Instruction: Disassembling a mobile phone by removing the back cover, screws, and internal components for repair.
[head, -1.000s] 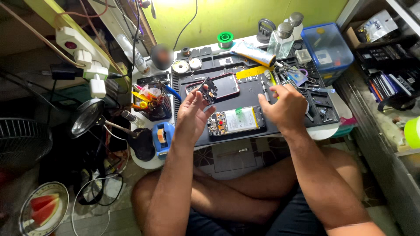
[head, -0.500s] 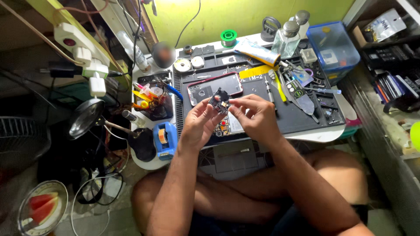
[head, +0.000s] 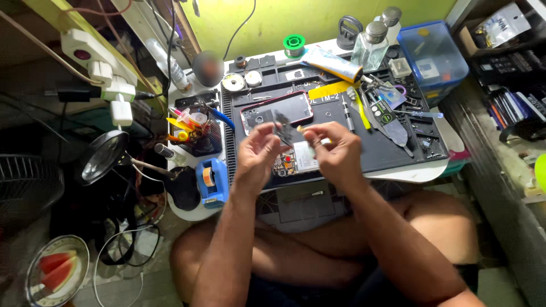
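Both hands raised over dark work mat (head: 392, 149); left hand (head: 257, 154) and right hand (head: 336, 152) pinch small dark part (head: 284, 129).

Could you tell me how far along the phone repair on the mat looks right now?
Done: the opened phone lies on the mat, its board exposed. In hand: left hand and right hand pinch a small dark part above it. Left: refitting; the back panel lies apart.

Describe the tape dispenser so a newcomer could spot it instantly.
Start at the dark work mat on the white table. Just off its near left corner, left of the left hand, sits the tape dispenser. It is the only bright blue block there, holding a tan roll.
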